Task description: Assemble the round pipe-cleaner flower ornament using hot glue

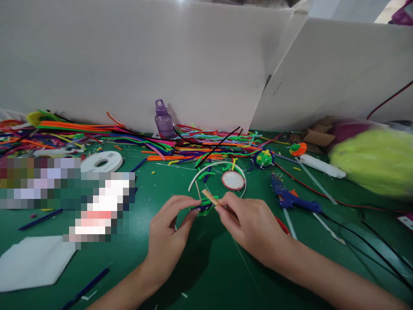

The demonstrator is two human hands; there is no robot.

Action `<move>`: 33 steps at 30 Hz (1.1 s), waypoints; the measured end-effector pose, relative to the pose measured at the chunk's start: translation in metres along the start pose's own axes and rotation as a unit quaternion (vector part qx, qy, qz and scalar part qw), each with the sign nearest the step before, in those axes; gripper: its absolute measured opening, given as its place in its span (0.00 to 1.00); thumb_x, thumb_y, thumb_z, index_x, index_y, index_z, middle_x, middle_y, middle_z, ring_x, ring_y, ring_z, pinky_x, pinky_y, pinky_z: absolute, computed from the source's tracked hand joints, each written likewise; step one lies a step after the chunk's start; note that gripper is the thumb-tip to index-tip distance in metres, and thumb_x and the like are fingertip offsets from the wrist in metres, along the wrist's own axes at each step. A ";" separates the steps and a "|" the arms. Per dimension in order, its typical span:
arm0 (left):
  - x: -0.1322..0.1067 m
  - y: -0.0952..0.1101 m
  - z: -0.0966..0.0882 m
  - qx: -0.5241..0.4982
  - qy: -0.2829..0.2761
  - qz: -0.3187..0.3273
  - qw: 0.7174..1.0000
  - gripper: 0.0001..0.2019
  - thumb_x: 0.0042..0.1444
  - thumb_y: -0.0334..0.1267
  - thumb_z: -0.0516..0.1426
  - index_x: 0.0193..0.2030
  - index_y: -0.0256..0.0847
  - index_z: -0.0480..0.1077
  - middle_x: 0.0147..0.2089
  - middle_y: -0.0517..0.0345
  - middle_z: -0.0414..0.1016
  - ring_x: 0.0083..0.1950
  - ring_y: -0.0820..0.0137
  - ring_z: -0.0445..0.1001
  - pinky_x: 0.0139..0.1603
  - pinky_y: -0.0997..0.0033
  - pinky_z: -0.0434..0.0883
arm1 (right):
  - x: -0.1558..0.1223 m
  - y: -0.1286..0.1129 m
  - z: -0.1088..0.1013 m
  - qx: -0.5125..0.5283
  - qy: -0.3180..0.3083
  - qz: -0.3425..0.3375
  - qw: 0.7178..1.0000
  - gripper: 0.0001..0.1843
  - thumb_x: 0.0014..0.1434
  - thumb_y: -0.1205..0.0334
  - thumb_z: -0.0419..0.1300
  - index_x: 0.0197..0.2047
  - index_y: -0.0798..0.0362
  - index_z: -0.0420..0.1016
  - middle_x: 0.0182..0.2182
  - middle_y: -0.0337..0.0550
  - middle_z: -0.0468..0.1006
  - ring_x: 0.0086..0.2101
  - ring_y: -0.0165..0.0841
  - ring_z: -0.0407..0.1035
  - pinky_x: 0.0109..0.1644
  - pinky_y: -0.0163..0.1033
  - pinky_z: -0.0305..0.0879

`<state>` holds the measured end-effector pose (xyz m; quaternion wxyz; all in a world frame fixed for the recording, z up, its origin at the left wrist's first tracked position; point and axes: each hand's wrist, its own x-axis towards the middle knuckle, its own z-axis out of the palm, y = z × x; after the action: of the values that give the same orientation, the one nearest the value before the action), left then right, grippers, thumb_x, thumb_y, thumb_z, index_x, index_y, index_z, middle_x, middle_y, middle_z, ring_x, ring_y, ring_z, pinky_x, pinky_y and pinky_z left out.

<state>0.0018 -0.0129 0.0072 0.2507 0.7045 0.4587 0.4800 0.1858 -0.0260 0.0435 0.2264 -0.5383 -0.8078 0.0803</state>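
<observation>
My left hand (pixel 171 234) pinches a small green and dark blue fuzzy piece (pixel 204 209), seemingly made of pipe cleaners, between thumb and fingers. A thin tan stick (pixel 198 190) rises by its fingertips; whether it is held or attached is unclear. Closed round a flat tan wooden stick (pixel 210 196), my right hand (pixel 250 219) brings it close over the fuzzy piece; I cannot tell if they touch. Just beyond both hands lie a white curved strip (pixel 193 175) and a white round disc with a red rim (pixel 232 181).
A blue glue gun (pixel 292 200) lies at right with its cord trailing. Pipe cleaners (pixel 87 126) cover the back, near a purple bottle (pixel 164 122). A white ribbon spool (pixel 109 161) and white sheet (pixel 34 262) lie left; a yellow-green bag (pixel 374 161) stands right.
</observation>
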 end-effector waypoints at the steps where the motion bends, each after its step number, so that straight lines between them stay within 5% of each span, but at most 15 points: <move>1: 0.000 0.000 0.000 -0.004 -0.002 -0.001 1.000 0.09 0.55 0.30 0.58 0.39 0.49 0.73 0.38 0.63 0.73 0.37 0.74 0.72 0.36 0.76 0.69 | 0.000 0.000 -0.001 0.005 0.003 0.003 1.000 0.10 0.63 0.62 0.50 0.32 0.55 0.67 0.21 0.36 0.72 0.19 0.27 0.63 0.24 0.34 0.48; 11: 0.007 0.004 0.000 -0.096 -0.034 -0.122 0.987 0.09 0.55 0.34 0.59 0.43 0.50 0.74 0.41 0.62 0.74 0.41 0.72 0.72 0.45 0.74 0.70 | 0.004 0.009 -0.014 0.040 0.060 0.051 0.996 0.10 0.62 0.58 0.51 0.35 0.52 0.69 0.13 0.30 0.66 0.13 0.25 0.57 0.21 0.33 0.43; 21: 0.006 0.002 0.001 -0.108 -0.013 -0.112 0.988 0.07 0.55 0.33 0.59 0.39 0.49 0.75 0.39 0.63 0.73 0.41 0.74 0.72 0.42 0.78 0.69 | 0.002 0.004 -0.005 0.017 0.011 0.057 0.998 0.10 0.61 0.59 0.51 0.35 0.53 0.69 0.15 0.33 0.67 0.14 0.26 0.56 0.21 0.33 0.42; 33: 0.004 0.002 0.001 -0.097 0.003 -0.118 0.988 0.07 0.54 0.33 0.60 0.38 0.48 0.75 0.39 0.63 0.74 0.41 0.73 0.72 0.41 0.77 0.70 | -0.002 0.004 -0.001 -0.033 0.002 0.016 0.999 0.11 0.63 0.59 0.49 0.33 0.55 0.68 0.20 0.39 0.74 0.19 0.30 0.67 0.23 0.34 0.49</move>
<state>0.0037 -0.0102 0.0105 0.3712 0.6161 0.4910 0.4915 0.1904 -0.0263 0.0420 0.2088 -0.5583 -0.8010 0.0557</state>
